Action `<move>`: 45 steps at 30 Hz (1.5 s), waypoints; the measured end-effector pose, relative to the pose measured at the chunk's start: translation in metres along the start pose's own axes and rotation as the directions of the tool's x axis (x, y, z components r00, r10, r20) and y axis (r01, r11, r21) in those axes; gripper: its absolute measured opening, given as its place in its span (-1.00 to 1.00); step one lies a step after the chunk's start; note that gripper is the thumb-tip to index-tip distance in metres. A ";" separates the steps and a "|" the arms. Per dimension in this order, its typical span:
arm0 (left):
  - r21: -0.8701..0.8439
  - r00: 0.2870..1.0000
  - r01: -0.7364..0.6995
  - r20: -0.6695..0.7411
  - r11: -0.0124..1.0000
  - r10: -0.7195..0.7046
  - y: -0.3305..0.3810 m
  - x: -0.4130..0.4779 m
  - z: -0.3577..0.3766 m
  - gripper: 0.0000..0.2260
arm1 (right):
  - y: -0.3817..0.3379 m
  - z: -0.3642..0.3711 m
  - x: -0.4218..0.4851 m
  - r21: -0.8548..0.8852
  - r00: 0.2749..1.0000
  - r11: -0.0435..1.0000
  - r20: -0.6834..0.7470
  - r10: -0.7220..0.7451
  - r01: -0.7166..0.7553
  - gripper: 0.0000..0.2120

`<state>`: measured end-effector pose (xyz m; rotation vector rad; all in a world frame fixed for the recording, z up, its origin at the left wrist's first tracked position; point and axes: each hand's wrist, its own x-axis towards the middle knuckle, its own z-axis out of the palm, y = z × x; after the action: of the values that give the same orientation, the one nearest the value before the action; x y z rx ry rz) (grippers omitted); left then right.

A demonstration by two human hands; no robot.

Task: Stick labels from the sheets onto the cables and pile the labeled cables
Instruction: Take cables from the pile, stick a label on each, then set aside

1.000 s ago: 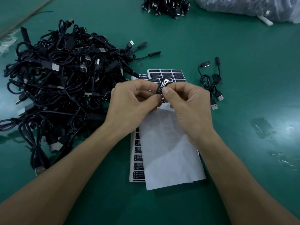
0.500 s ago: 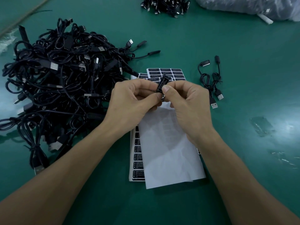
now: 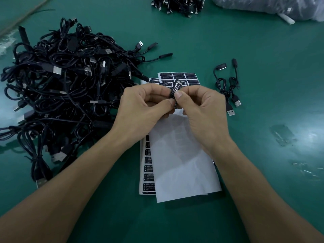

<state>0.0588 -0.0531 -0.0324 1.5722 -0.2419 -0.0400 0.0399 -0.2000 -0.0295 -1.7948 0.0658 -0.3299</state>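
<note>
Together, left hand (image 3: 145, 109) and right hand (image 3: 203, 111) fingers (image 3: 179, 95) pinch the black label (image 3: 175, 88), long axis tilted up-rightward.

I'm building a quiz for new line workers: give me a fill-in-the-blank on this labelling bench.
1. The big cable pile lies on the person's ____ side.
2. Right of the label sheets lie ____ loose cables.
3. Left hand and right hand pinch a ____ label.
4. The table is ____.
Missing words: left; two; black; green.

Bare forearms (image 3: 78, 181), left hand (image 3: 145, 106), right hand (image 3: 201, 111), short thumbnails (image 3: 178, 94).
</note>
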 end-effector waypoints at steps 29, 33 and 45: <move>0.019 1.000 -0.021 0.003 1.000 0.021 -0.002 0.001 0.003 -0.91 | -0.004 0.001 -0.003 0.107 0.996 0.994 -0.077 0.032 -0.024 -0.82; 0.118 0.997 -0.078 0.001 0.990 0.079 -0.003 0.000 0.004 -0.90 | -0.004 0.001 -0.001 0.134 0.999 0.990 -0.037 -0.032 0.036 -0.94; 0.587 0.916 -0.370 0.103 0.720 0.387 0.000 0.001 -0.006 -0.94 | -0.006 0.001 -0.004 -0.108 0.989 0.985 -0.040 -0.141 0.136 -0.71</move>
<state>0.0610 -0.0475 -0.0316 2.1230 -0.6001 0.4234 0.0353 -0.1963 -0.0253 -1.9004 -0.0091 -0.4765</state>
